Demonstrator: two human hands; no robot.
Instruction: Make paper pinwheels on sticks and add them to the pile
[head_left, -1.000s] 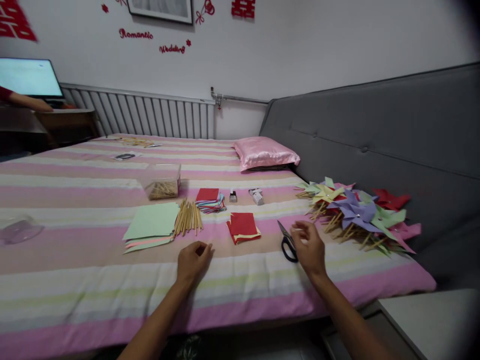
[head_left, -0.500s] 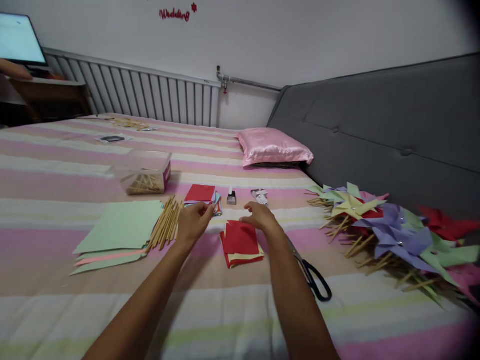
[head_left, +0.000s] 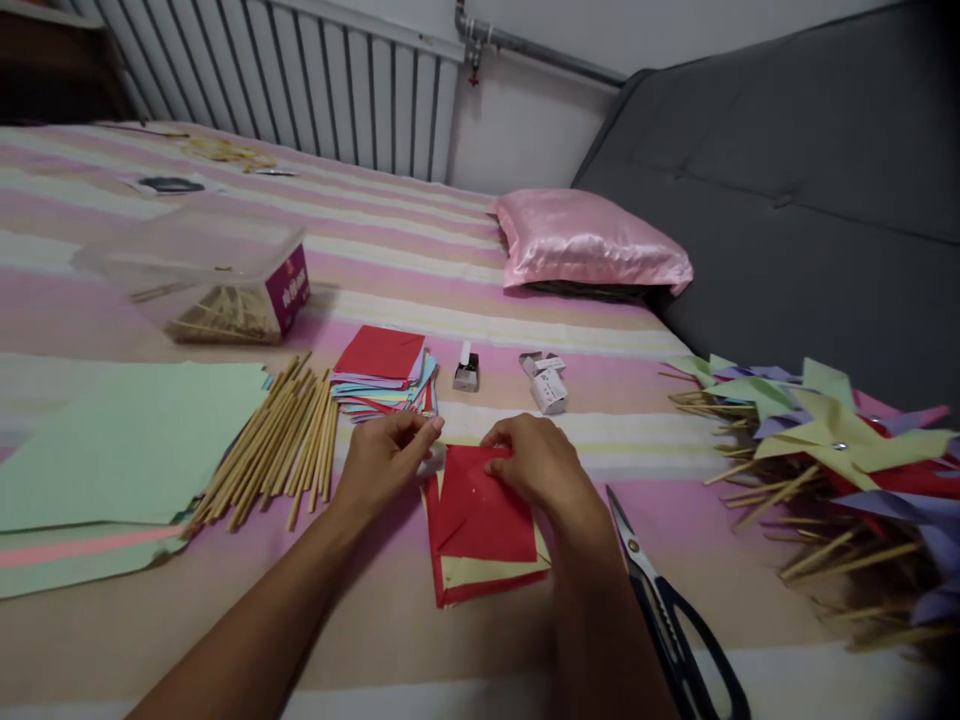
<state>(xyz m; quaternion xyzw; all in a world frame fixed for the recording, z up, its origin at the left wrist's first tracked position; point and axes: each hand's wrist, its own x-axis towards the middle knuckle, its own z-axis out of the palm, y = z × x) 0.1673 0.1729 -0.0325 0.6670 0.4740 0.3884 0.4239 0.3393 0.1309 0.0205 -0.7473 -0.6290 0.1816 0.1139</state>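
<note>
Red and yellow paper squares lie in a small pile on the bed in front of me, with a red paper square (head_left: 480,520) on top. My right hand (head_left: 540,465) is curled over the upper right corner of that red square, thumb and forefinger at its edge. Just left of the pile is my left hand (head_left: 386,455), thumb and forefinger pinched together. Whatever is in that pinch is too small to make out. Behind it sits a taller stack of coloured paper squares (head_left: 379,355), red uppermost.
Wooden sticks (head_left: 277,440) and large green sheets (head_left: 135,440) lie left, below a clear plastic box (head_left: 225,260) of sticks. Small boxes (head_left: 466,370) stand ahead. Scissors (head_left: 660,590) lie by my right forearm. Paper pinwheels (head_left: 832,445) are heaped right; a pink pillow (head_left: 592,240) is beyond.
The view has tilted down and moved closer to the papers. My right hand has come down onto the red square. My left hand has moved nearer to the pile, still pinched.
</note>
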